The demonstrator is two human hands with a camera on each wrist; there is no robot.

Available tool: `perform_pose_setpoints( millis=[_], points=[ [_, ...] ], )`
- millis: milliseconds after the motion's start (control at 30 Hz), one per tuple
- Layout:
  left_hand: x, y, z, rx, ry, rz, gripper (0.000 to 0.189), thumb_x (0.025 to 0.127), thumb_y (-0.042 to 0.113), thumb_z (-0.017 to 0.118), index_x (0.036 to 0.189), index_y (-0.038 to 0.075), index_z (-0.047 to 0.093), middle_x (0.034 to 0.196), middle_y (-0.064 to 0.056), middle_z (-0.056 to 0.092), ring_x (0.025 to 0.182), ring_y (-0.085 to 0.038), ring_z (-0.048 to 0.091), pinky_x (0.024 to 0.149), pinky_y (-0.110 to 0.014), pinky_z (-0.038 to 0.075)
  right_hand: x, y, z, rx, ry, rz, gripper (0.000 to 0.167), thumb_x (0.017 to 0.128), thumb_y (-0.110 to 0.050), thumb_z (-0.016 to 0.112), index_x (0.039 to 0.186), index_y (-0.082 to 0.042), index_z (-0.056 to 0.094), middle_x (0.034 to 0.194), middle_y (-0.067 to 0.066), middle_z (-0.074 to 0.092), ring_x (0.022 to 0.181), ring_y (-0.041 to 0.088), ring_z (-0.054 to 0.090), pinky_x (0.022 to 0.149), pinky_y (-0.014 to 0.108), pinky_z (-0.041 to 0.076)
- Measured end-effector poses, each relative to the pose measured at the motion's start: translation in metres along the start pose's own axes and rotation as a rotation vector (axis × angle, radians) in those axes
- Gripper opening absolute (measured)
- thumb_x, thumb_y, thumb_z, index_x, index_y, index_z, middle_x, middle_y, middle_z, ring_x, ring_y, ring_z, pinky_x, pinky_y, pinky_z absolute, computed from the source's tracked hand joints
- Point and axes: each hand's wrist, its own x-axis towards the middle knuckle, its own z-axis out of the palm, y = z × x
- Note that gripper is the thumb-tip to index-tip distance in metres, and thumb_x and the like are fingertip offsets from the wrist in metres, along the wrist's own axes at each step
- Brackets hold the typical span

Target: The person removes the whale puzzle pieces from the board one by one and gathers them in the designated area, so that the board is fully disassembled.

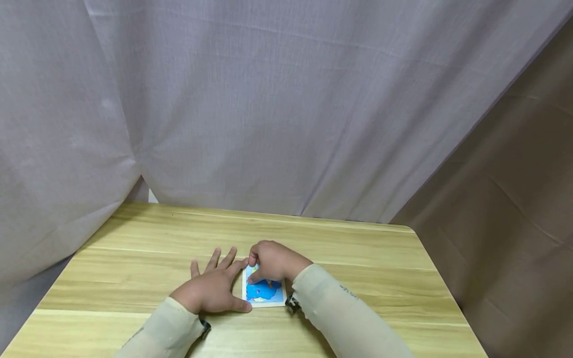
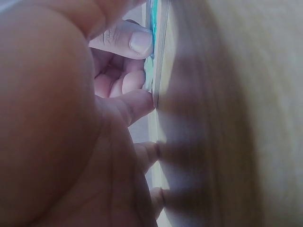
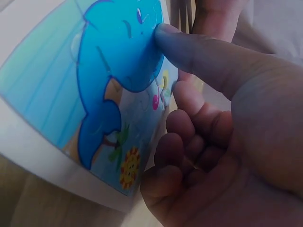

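Note:
A jigsaw puzzle (image 1: 264, 293) with a light border lies flat on the table, its picture a blue dolphin (image 3: 102, 61) with a yellow sun and a small palm tree. My left hand (image 1: 215, 288) is spread along its left side, thumb at the near corner and index finger at the far one. Over the far left part of the picture, my right hand (image 1: 273, 261) has its thumb and curled index finger on either side of a small puzzle piece (image 2: 148, 73), which stands slightly proud of the surface. The right palm and fingers hide part of the picture.
The wooden table (image 1: 380, 278) extends around the puzzle on all sides. A grey curtain (image 1: 268, 109) hangs behind its far edge, and a brown curtain (image 1: 506, 199) hangs along the right. Dark straps sit on both sleeved wrists.

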Motion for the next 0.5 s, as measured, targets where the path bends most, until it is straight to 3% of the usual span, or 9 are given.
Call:
perform_pose_setpoints(
  millis=[300, 500],
  points=[
    [0.001, -0.001, 0.001, 0.003, -0.001, -0.002, 0.116, 0.079, 0.073, 0.092, 0.175, 0.035, 0.039, 0.191, -0.011, 0.009, 0.175, -0.054, -0.004, 0.116, -0.098, -0.011, -0.002, 0.004, 0.005, -0.019, 0.052, -0.062, 0.031, 0.091, -0.032, 0.098, 0.102, -0.021, 0.071, 0.088, -0.007, 0.065, 0.078, 0.009, 0.057, 0.073, 0.026, 0.051],
    [0.002, -0.002, 0.0, -0.011, -0.008, -0.003, 0.115, 0.08, 0.073, 0.092, 0.176, 0.038, 0.038, 0.192, -0.009, 0.007, 0.175, -0.053, -0.006, 0.116, -0.097, -0.012, -0.01, 0.005, 0.016, -0.077, 0.155, -0.135, 0.036, 0.093, -0.033, 0.096, 0.117, -0.016, 0.076, 0.102, -0.006, 0.068, 0.086, 0.005, 0.056, 0.084, 0.023, 0.054]
  ],
)
